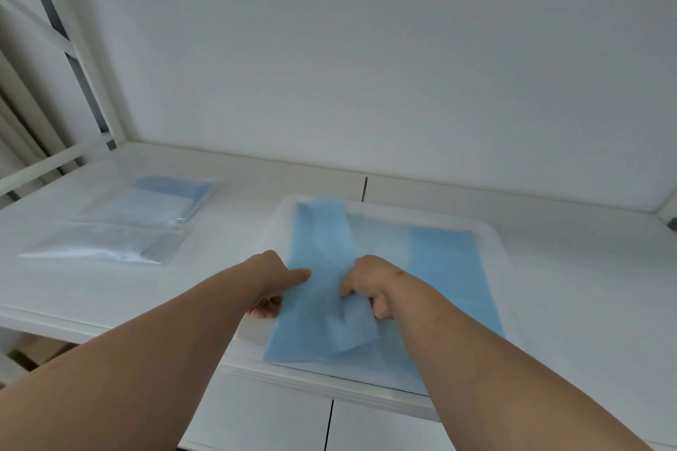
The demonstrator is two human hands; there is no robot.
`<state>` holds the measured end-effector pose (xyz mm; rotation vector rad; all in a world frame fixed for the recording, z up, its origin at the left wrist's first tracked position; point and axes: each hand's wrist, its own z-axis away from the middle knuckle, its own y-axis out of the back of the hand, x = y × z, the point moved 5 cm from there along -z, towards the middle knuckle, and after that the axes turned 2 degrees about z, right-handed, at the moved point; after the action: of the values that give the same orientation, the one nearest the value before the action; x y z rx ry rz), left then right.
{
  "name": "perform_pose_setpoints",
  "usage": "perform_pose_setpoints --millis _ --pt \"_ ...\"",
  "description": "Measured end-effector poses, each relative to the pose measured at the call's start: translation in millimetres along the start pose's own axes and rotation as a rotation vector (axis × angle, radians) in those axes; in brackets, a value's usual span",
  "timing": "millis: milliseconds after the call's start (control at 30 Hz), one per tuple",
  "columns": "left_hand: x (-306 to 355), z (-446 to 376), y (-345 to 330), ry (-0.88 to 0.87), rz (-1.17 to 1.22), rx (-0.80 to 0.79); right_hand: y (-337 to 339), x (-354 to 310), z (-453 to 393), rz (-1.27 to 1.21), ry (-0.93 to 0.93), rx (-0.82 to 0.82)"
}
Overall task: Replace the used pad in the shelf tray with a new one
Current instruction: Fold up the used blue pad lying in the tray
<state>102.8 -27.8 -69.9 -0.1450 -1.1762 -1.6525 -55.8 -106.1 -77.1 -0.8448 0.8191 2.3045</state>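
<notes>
1. We have both hands on the thin, light-blue disposable pad (322,267), which lies partly folded in the shallow white plastic tray (502,242) on the white shelf (227,194).
2. Our left hand (273,280) pinches the pad's left edge, thumb on top and fingers tucked beneath; our right hand (372,286) is curled round a gathered fold near the middle.
3. Whether this is the used pad being gathered or the new one being spread, we cannot tell; the folded strip running towards the tray's far rim fits either reading.
4. To do this step well, we judge it best to keep both grips light and move the hands evenly, as so thin a sheet may tear or bunch.
5. We should keep the sheet low over the tray, so its edges stay inside the rim.
6. The clear plastic packet of folded blue pads (146,216) lies well apart on the shelf's left side, within reach when needed.
</notes>
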Motion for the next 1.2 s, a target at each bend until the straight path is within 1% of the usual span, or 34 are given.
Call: perform_pose_setpoints --millis 100,167,333,500,633,833,933,1067,1200 --pt "0.9 -1.9 -2.3 -0.024 -0.03 0.019 -4.0 0.5 1.1 -0.181 -0.001 -0.063" --pt "-2.0 -7.4 -1.8 -0.013 0.015 0.044 -5.2 -0.3 1.0 -0.259 0.012 -0.077" --pt "-6.7 -12.8 3.7 0.026 0.204 0.048 -6.6 1.0 2.7 -0.343 0.007 -0.087" --pt "-2.7 -4.1 6.5 0.013 0.2 0.027 -12.3 -5.6 5.2 -0.467 -0.001 -0.082" --pt "-3.8 -1.7 4.9 0.036 0.246 0.01 -24.5 -16.5 7.7 -0.551 -0.024 -0.181" --pt "-9.1 8.0 9.1 0.112 0.392 -0.016 -33.2 -13.6 5.5 -0.655 -0.036 -0.255" --pt "-11.3 11.7 9.1 0.133 0.425 -0.022 -34.7 -3.9 6.6 -0.573 -0.07 -0.23" --pt "-9.2 12.8 6.9 0.107 0.336 -0.028 -34.3 2.1 9.0 -0.436 -0.103 -0.227" --pt "-5.3 10.0 3.2 0.079 0.23 -0.039 -35.0 2.2 9.7 -0.36 -0.102 -0.244"
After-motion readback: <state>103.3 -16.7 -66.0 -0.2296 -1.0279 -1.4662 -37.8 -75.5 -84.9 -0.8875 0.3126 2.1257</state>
